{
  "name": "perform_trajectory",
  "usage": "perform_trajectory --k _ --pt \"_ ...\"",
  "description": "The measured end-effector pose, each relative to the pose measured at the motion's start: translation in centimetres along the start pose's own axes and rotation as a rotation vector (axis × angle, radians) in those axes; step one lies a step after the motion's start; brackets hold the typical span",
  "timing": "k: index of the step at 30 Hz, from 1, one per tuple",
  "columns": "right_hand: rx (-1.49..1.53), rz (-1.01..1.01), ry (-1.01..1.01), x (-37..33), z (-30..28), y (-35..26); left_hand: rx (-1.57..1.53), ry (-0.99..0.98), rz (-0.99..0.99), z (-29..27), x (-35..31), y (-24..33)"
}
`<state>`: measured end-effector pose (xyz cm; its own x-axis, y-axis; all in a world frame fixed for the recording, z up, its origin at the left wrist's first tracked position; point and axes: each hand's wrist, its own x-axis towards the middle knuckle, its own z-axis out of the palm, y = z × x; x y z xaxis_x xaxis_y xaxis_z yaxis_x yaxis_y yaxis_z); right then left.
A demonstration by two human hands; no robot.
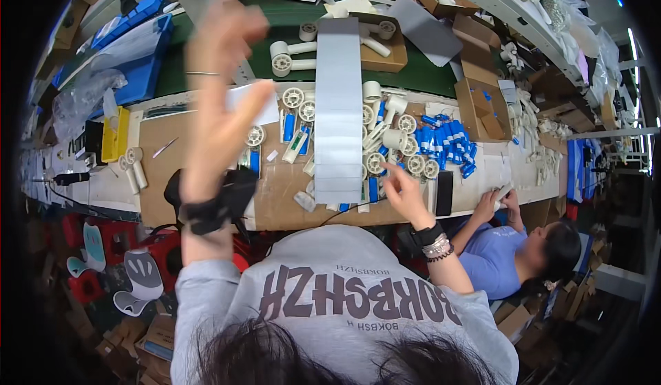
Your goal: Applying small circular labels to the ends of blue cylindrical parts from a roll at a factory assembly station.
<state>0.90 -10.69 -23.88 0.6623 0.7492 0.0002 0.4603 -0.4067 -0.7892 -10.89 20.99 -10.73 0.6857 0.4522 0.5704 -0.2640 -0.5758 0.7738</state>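
My left hand (231,89) is raised high over the left side of the workbench, smeared by motion. Its thumb stands out from the fingers and nothing shows in it. My right hand (406,194) hovers at the bench's near side, index finger stretched out, holding nothing visible. Close to that fingertip lies a white round spoked fan head (374,163). Between my hands runs a long flat grey panel (337,103), hiding part of the bench. White handheld fan bodies (394,138) and blue cylindrical batteries (447,141) are heaped right of it. Left of it lies an opened fan handle (295,145).
A person (506,247) sits at the right, holding a white part. Beside the battery heap are a cardboard box (482,113) and a black flat object (445,192). A yellow bin (116,134) and blue tray (146,61) stand left. White fans (292,63) lie on the green surface behind.
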Motion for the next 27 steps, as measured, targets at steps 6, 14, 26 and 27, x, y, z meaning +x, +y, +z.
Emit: perform_trajectory --k 6,14,26,27 --pt "0.062 0.13 -0.121 -0.2 6.5 4.1 -0.17 -0.327 -0.952 11.9 -17.5 -15.6" --pt "0.037 0.033 -0.273 1.2 10.4 4.5 -0.504 -0.051 -1.208 16.4 -22.4 -19.8" --pt "-0.04 0.035 -0.081 5.8 10.3 3.6 -0.669 -0.241 -1.228 16.2 -19.4 -17.1" --pt "-0.062 0.005 -0.063 6.0 10.2 3.6 -0.662 -0.229 -1.17 16.2 -19.2 -16.9"
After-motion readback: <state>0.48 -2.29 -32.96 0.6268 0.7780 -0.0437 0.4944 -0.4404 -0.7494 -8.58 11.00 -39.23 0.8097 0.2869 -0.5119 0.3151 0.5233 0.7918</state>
